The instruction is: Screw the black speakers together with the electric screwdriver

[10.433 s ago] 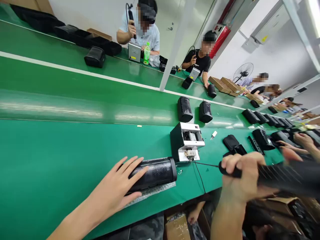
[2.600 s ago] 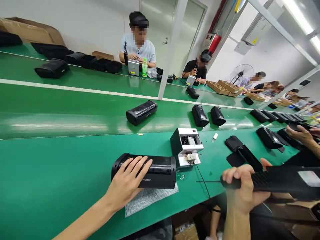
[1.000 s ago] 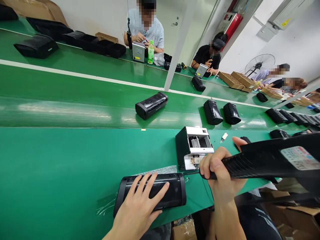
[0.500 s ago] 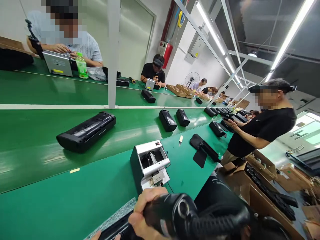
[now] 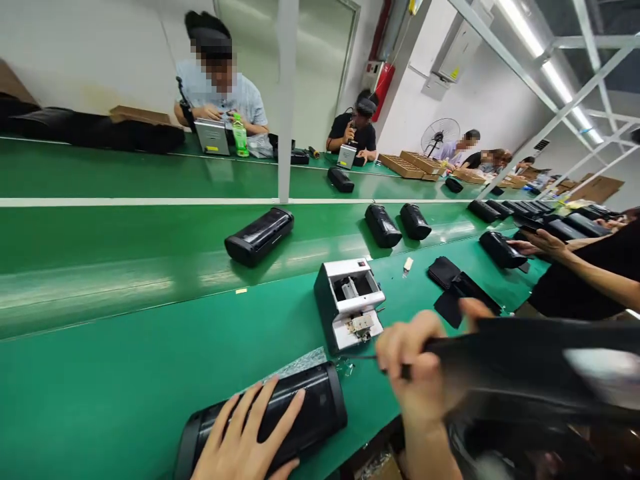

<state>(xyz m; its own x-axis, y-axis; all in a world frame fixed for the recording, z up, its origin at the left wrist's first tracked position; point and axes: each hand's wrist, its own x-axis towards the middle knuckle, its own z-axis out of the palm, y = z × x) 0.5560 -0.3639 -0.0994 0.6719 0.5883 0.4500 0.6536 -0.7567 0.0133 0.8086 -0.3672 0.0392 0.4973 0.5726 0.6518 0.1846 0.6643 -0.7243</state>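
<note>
Speaker (image 5: 280, 417), a long black cylinder with mesh sides, lies on its side at the near edge of the green table (image 5: 125, 373), partly on a sheet of bubble wrap (image 5: 300, 363). Its long axis runs from lower left to upper right, and the right end cap faces a small white machine (image 5: 350, 303) just beyond it. The left hand (image 5: 245, 443) rests flat on top of the speaker, fingers spread wide, pressing rather than gripping. The right hand (image 5: 417, 377) is closed in a fist around a black power screwdriver (image 5: 525, 360), whose thin bit (image 5: 365, 357) points left toward the speaker's right end, near it but apart. To do this well, the left hand should likely keep the round body from rolling while the bit stays in line with the long axis. Behind, another speaker (image 5: 260, 235) lies on the conveyor (image 5: 100, 233). A co-worker's arm (image 5: 575, 257) reaches in at the right.
</note>
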